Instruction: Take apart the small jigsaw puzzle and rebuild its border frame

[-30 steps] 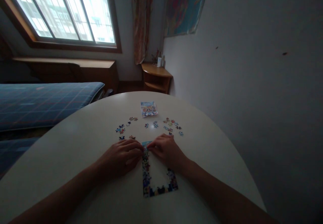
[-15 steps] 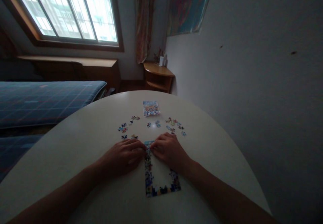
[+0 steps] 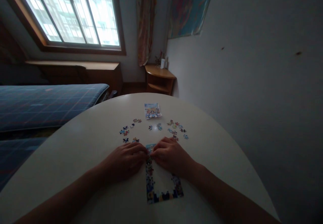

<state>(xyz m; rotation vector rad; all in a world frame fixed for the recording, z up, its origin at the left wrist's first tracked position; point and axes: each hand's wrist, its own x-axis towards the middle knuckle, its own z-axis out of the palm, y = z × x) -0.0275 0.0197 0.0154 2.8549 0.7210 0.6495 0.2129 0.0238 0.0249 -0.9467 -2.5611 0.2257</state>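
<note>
A partly joined jigsaw puzzle [image 3: 149,183] lies on the white round table [image 3: 101,200]; its left side, bottom edge and part of its right side show as a border around bare tabletop. My left hand [image 3: 130,158] presses its closed fingertips against the outer left edge near the top. From the inner side, my right hand [image 3: 170,155] pinches at the same strip, its fingertips close to the left ones. Both hands grip the puzzle's edge there; any single piece between the fingers is hidden. My right hand and wrist cover part of the right side.
Loose puzzle pieces lie beyond my hands, in a left group [image 3: 124,131] and a right group [image 3: 176,125], with a few pieces [image 3: 158,126] between. A printed picture sheet [image 3: 152,111] lies farther back. A plaid mattress [image 3: 50,103] is left of the table, a wall [image 3: 239,99] right.
The view has shifted slightly, so everything sits a little farther right. My fingertips have slid slightly down the puzzle's left strip, nearer to me, and more of its top shows.
</note>
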